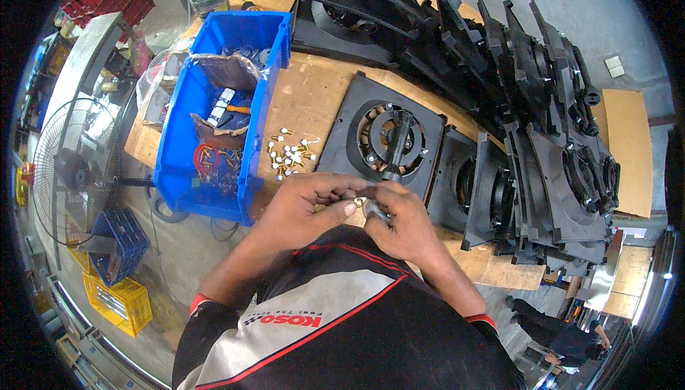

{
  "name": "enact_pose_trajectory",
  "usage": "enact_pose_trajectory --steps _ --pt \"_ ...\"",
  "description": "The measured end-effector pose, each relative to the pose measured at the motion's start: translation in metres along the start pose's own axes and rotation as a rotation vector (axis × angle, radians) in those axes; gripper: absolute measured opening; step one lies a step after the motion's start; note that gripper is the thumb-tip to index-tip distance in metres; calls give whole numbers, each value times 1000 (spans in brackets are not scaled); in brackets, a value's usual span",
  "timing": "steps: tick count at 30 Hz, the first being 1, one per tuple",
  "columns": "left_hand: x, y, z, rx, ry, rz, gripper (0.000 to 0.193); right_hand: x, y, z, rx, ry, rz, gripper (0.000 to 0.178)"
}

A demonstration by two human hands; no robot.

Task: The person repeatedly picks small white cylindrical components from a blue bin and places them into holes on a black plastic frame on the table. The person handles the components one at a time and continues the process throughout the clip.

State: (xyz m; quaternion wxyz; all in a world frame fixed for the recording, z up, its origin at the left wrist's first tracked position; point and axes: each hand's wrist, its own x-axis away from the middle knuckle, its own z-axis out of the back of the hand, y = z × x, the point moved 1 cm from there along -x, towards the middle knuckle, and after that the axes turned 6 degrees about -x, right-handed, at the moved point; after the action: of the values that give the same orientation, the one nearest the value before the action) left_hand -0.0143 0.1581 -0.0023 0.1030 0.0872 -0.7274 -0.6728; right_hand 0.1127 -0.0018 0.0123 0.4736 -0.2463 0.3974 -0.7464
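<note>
Close to my body, both hands are closed and nearly touching. My left hand [303, 211] pinches a small brass fitting with a white part [360, 202] between thumb and fingers. The fingers of my right hand [403, 222] are curled round a grey rounded piece [376, 211], mostly hidden, right beside the fitting. Just beyond them a black square panel [340, 149] lies flat, with a round ring [368, 137] in its middle and a black tube [399, 140] across it. Several loose brass fittings with white ends [292, 156] lie left of the panel.
A blue bin [260, 115] with cardboard dividers holds small parts and an orange-handled tool [237, 109]. Stacked black panels [556, 183] crowd the wooden table's [307, 79] right and far sides. A fan [71, 169] stands left. Another person [567, 340] is at lower right.
</note>
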Motion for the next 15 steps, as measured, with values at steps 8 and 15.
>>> enact_pose_trajectory --steps 8,15 --pt "-3 -12 7 -80 16 -55 25 -3 -10 0 18 41 -57 19" --pt "-5 -15 2 -243 184 -162 18 -2 -19 6 -28 -24 -8 20"
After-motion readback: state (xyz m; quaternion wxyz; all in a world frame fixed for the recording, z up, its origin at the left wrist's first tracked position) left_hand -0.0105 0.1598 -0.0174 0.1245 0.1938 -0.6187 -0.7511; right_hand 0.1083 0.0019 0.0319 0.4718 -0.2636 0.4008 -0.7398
